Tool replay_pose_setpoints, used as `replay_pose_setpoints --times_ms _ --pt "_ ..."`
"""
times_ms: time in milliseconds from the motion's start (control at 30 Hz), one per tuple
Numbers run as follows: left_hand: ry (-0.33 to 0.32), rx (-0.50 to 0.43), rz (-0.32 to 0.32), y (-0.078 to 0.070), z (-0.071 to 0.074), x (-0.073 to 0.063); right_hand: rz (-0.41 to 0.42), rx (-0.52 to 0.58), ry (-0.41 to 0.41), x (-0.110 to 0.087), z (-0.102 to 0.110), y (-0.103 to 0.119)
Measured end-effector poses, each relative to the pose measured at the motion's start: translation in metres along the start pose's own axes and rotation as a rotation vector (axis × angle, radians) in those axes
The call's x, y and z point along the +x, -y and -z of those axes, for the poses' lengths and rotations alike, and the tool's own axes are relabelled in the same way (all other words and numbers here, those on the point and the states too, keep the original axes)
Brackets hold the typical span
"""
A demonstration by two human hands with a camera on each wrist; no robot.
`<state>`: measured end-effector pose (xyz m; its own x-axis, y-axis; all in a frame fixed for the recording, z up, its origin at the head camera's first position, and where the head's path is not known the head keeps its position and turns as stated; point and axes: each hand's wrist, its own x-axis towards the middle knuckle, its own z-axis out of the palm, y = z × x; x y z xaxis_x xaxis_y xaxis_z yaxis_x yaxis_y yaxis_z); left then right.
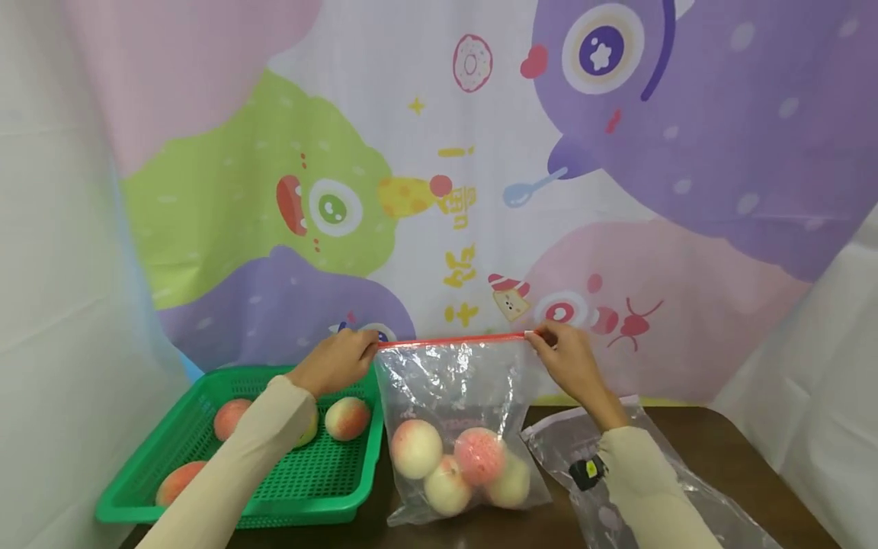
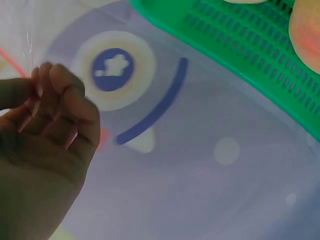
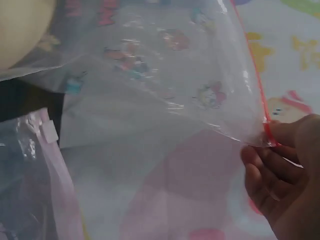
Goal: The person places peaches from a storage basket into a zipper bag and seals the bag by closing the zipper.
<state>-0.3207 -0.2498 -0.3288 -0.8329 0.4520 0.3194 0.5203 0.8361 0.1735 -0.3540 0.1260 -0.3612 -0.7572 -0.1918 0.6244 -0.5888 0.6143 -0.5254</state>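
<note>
A clear zip bag [image 1: 456, 389] with a red closure strip hangs upright between both hands, its bottom at the dark table. Several peaches [image 1: 480, 456] lie in its lower part. My left hand [image 1: 338, 361] pinches the left end of the red strip, and in the left wrist view its thumb and fingertips meet there. The strip's right end is pinched by my right hand [image 1: 565, 360]; the right wrist view shows thumb and fingers on that corner [image 3: 269, 135]. Between the hands the strip is stretched nearly straight.
Left of the bag, a green basket [image 1: 373, 465] holds several fruits, among them a peach [image 1: 347, 418]. Another clear bag [image 1: 675, 465] with a pale slider strip lies flat beneath the right forearm, a black-and-yellow item [image 1: 587, 472] by it. A cartoon-printed curtain [image 1: 439, 152] hangs behind the table [image 1: 713, 435].
</note>
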Motion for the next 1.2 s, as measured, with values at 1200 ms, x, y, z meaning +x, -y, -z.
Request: replay_pose_setpoints --times_ms 1200 --pt "-0.303 -0.199 -0.004 -0.110 -0.022 -0.083 0.131 -0.232 0.208 -0.114 -0.017 -0.049"
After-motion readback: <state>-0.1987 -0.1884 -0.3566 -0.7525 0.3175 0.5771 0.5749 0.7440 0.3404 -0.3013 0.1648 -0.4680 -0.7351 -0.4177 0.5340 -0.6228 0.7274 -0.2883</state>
